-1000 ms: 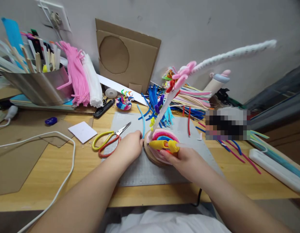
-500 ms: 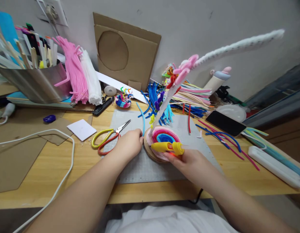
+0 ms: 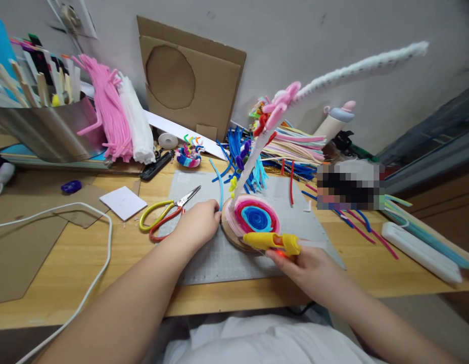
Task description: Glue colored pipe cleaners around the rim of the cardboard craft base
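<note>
Glue gun, handle mostly hidden

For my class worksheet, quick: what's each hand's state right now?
Left hand: fingers curled beside the wooden base; grip cannot be told.
Right hand: closed, holding the yellow glue gun.

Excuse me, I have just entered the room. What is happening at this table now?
A person is working with both hands on a round wooden base that carries a colorful fuzzy coil. The right hand holds a yellow glue gun, its tip over the near part of the base. The left hand is at the base's left edge; whether its fingers grip anything is unclear. A white stem with fuzzy decorations rises from the base, and scissors lie to the left.
</note>
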The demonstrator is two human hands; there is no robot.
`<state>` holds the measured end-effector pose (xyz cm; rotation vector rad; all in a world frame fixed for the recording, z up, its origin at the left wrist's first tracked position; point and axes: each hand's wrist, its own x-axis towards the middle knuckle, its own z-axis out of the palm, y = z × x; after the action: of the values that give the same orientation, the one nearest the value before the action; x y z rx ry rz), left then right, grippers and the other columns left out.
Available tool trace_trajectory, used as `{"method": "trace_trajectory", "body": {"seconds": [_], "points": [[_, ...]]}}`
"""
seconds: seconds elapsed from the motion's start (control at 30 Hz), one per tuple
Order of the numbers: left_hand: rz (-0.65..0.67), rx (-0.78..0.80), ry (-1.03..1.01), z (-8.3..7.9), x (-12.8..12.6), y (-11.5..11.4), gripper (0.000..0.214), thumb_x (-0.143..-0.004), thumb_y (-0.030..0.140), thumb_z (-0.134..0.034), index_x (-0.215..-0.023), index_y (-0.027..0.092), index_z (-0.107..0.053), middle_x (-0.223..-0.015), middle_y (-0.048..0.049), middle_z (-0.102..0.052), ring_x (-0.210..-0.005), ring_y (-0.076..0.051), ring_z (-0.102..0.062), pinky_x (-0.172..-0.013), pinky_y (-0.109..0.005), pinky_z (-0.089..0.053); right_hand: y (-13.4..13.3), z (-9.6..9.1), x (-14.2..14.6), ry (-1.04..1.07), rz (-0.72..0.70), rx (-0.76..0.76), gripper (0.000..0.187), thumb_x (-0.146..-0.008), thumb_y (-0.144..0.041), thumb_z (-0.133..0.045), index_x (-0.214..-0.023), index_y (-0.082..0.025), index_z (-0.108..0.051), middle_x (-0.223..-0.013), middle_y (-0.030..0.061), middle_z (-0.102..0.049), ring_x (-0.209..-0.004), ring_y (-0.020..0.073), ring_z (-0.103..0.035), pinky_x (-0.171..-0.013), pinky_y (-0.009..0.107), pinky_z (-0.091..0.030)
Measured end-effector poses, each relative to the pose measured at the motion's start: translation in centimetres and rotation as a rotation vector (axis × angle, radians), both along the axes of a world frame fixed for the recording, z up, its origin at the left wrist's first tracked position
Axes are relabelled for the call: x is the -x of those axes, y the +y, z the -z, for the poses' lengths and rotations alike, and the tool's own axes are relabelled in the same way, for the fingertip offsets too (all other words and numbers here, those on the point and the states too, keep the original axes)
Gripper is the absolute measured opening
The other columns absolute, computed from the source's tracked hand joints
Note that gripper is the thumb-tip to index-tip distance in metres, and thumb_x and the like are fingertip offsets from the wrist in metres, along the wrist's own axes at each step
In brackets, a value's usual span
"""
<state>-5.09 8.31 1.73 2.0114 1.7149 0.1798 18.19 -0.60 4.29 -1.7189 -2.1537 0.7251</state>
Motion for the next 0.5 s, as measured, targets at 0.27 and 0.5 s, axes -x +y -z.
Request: {"method": "trace_trajectory", "body": {"seconds": [0.27, 0.5], "points": [[-0.011, -0.040, -0.005, -0.15, 0.02, -0.01, 0.023, -0.091, 0.036, -0.045, -0.098, 0.023, -0.063, -0.099, -0.0074, -0.071, -0.094, -0.025, -0.066, -0.074, -0.032, -0.047, -0.55, -0.36, -0.26, 0.143, -0.023, -0.039, 0.027, -0.093, -0.043, -0.050, -0.095, -0.024, -0.070, -0.092, 0.0030, -0.072, -0.085, 0.0211, -0.066, -0.074, 0.030, -0.050], [-0.009, -0.045, -0.006, -0.16, -0.04, 0.07, 0.024, -0.089, 0.036, -0.045, -0.097, 0.022, -0.063, -0.097, -0.0080, -0.072, -0.089, -0.024, -0.067, -0.071, -0.031, -0.046, -0.44, -0.12, 0.36, 0.109, -0.094, -0.093, 0.027, -0.094, -0.038, -0.050, -0.105, -0.025, -0.070, -0.093, 0.0039, -0.072, -0.086, 0.0216, -0.066, -0.079, 0.031, -0.050]]}}
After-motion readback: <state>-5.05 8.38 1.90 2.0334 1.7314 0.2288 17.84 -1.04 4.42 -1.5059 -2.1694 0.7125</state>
